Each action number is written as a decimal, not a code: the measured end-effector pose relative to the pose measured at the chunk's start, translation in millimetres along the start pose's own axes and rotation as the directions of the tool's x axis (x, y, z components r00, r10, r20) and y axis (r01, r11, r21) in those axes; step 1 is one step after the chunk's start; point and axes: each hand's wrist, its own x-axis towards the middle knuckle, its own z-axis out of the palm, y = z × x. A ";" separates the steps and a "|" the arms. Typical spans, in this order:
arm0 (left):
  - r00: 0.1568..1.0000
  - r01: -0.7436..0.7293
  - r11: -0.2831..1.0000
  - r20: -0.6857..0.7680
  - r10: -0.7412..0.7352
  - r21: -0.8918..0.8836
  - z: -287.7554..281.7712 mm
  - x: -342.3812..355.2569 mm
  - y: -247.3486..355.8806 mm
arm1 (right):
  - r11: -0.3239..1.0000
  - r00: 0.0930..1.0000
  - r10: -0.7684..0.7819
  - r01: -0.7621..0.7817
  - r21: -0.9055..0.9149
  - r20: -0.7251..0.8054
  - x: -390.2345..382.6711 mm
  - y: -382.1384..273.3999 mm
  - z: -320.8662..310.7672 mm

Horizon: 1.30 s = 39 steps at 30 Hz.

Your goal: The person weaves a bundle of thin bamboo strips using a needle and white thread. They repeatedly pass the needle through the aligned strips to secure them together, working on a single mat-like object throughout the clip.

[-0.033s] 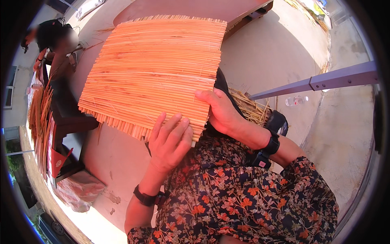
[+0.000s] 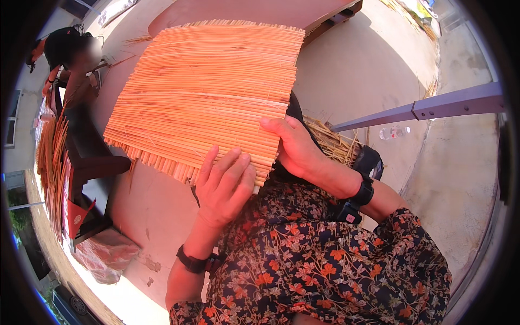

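Observation:
A stiff mat of many straw-coloured stalks laid side by side (image 2: 203,86) tilts in front of me, its stalk ends uneven along the lower left edge. My right hand (image 2: 300,146) grips its right edge, thumb flat on top and the other fingers hidden behind. At the near corner, my left hand (image 2: 223,187) rests with stretched fingers on the stalks; its thumb cannot be made out. Both wrists wear dark bands.
Loose stalks (image 2: 333,143) lie behind my right forearm. A grey metal bar (image 2: 417,111) slants in from the right, near a clear plastic bottle (image 2: 394,132). At left are a dark bench (image 2: 89,135), a bundle of stalks (image 2: 51,157) and another person (image 2: 70,51). A tabletop (image 2: 238,12) stands beyond the mat.

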 end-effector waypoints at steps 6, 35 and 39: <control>0.999 0.044 0.998 -0.023 -0.045 -0.035 12.8 10.5 -16.5 | 0.996 0.994 0.090 -0.088 0.025 -0.066 3.0 -28.4 4.7; 0.915 0.403 0.768 0.206 -0.347 -0.498 -28.6 24.8 -14.5 | 0.868 0.888 0.460 -0.450 -0.210 -0.001 -47.7 -35.4 8.2; 0.916 0.402 0.775 0.201 -0.348 -0.489 -27.3 24.4 -14.4 | 0.871 0.890 0.456 -0.447 -0.206 0.000 -47.0 -33.9 7.0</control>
